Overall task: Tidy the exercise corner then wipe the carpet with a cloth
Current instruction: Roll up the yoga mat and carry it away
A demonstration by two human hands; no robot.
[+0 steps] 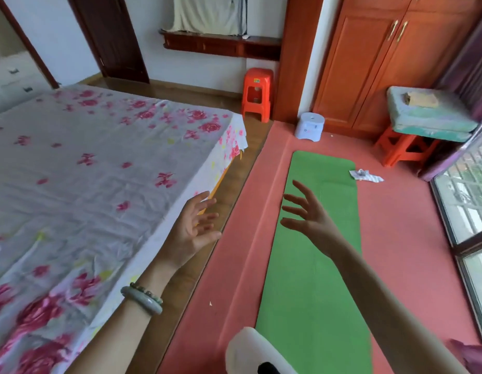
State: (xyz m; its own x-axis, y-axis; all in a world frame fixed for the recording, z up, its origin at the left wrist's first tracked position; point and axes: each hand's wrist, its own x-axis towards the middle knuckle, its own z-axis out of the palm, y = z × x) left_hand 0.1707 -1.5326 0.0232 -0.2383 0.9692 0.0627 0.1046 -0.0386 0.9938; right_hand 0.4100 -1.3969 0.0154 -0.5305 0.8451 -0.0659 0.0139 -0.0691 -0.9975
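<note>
A green exercise mat [318, 265] lies unrolled on the pink carpet [407, 238], running away from me. A crumpled striped cloth [365, 176] lies on the carpet just past the mat's far right corner. My left hand [192, 225] is raised over the bed's edge with its fingers spread, holding nothing. My right hand [307, 211] hovers above the mat's middle, fingers spread and empty. A white and black object [253, 352] shows at the bottom edge by the mat's near end.
A bed with a rose-print sheet [86, 171] fills the left. At the far end stand an orange stool [257, 94], a small white stool [309, 126] and an orange stool with cushions [423, 122] before a wooden wardrobe [369, 63]. Windows [466, 206] line the right.
</note>
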